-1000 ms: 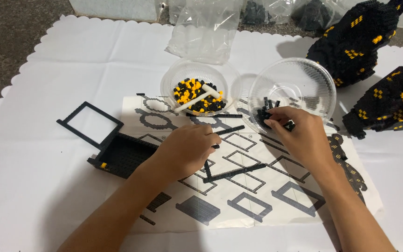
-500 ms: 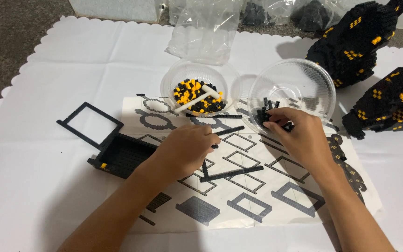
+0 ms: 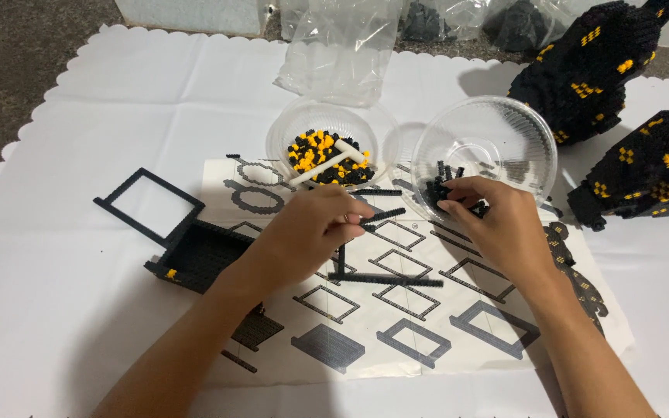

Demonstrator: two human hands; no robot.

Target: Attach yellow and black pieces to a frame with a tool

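The white scallop-edged cloth (image 3: 79, 139) covers the floor and carries everything. At its far right corner stand two large finished-looking block sections (image 3: 590, 70), black with orange flecks, so a good share of the build seems done. Nearer the middle lies the printed instruction sheet (image 3: 396, 310), showing many frame and bar outlines. On the cloth's left side sit a black block tray (image 3: 199, 255) and, touching its far-left corner, an open square frame (image 3: 152, 203); both look like completed sub-parts. By this judgement the small layers are still to be built and joined, with many loose pieces left in the bowls.

Toward the far edge, a clear bowl (image 3: 292, 128) holds black and orange blocks with a white tool lying across them; just right of it a second clear bowl (image 3: 497, 128) holds only a few black blocks.

On the sheet lies a thin black L-shaped bar (image 3: 385, 280): its long axis runs left to right, parallel to the near edge, and a short leg rises from its left part toward the far edge.

The left hand (image 3: 311, 232) is curled, fingers (image 3: 358, 219) pinching a short black strip (image 3: 381, 214) that points right and slightly toward the far edge. The right hand (image 3: 497, 224) has its fingertips closed on small black blocks (image 3: 439, 190) at the second bowl's near rim.
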